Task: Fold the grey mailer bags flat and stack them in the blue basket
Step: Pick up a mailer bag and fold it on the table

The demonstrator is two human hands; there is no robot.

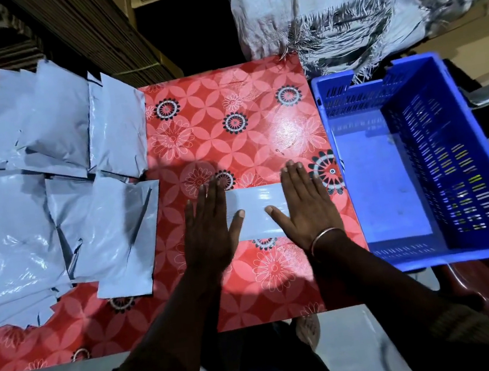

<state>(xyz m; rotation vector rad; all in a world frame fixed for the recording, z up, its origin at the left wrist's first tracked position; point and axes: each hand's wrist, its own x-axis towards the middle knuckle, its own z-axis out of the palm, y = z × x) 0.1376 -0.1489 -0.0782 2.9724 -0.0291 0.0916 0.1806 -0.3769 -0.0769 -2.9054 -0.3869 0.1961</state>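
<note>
Blue basket (348, 86) holds nothing; both hands press a folded mailer (254, 212)

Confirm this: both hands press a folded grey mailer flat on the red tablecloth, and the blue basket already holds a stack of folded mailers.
Not right. In the head view the blue basket holds no mailers. The rest stands: both hands press the folded mailer on the red tablecloth.

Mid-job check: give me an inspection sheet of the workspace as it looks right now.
Surface: red floral tablecloth, glossy.
Job's things: folded grey mailer bag lying flat under both hands; pile of unfolded mailer bags at left; blue basket at right, no bags inside.
Clutter: nothing seen.
Hands: left hand and right hand pressing flat, fingers straight.
Cables: nothing seen.
Surroundings: stacked cardboard behind; frayed woven sack beyond the basket.
</note>
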